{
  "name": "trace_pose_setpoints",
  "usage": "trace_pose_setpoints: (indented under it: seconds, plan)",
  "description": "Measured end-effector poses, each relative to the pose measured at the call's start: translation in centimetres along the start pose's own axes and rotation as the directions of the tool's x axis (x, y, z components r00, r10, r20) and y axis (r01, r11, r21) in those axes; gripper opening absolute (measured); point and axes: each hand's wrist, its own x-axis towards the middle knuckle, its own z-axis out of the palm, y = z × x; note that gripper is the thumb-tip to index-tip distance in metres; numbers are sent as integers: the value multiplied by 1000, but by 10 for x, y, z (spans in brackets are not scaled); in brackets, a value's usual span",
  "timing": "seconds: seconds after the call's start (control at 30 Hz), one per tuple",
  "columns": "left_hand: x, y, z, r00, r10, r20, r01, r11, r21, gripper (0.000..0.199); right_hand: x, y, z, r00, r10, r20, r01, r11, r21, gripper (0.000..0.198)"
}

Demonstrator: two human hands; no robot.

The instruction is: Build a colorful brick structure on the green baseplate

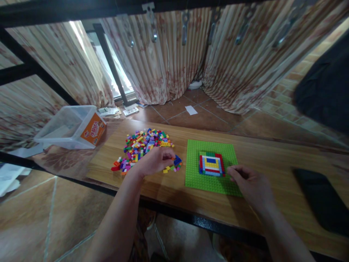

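Head view: left hand (156, 160) partly hides bricks (139, 139) between tub (88, 127) and baseplate (194, 154).

A single camera, worn on the person's head, looks forward and down from the near side of the worktop (261, 154), near above the hands (156, 161), wide enough to take in floor (32, 214) on the left and curtains (171, 62) beyond the far edge.

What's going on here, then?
One person works here, bare-handed. Their left hand is at the right edge of a loose pile of toy bricks, by a dark blue brick. Their right hand is over the right side of a green baseplate, beside a multicoloured brick pattern. Whether either hand grips a brick is unclear.
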Motion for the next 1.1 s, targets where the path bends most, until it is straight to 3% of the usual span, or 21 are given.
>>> trace_pose_setpoints:
  seconds: [0.33,0.5,0.6,0.7,0.83,0.9,0.97,1.1]
  plan:
    - [-9,-20,-17,991,-75,-112,111,928,356,20,-1,-6,1,999,-34,13,35,997,-66,34]
    - [-11,-18,-19,985,-57,-161,113,926,360,30,-1,-6,2,1000,-2,7,3,996,-94,37]
    - [-14,-18,-27,964,-47,-263,140,927,349,28,0,-3,2,1000,22,8,-22,995,-95,40]
    - [-18,-22,-38,893,-56,-447,217,923,319,26,3,0,2,999,44,4,-43,991,-124,42]
    - [-20,-29,-50,705,-99,-702,342,915,214,26,6,4,2,999,46,9,-44,983,-176,44]
    - [-19,-32,-50,638,-114,-762,370,912,174,26,7,6,2,999,31,21,-26,981,-194,45]
    - [-16,-33,-46,643,-130,-755,405,894,190,25,8,8,3,1000,16,25,-10,974,-225,46]
    - [-9,-31,-34,748,-124,-652,446,821,356,31,10,13,4,999,-23,24,29,965,-260,45]
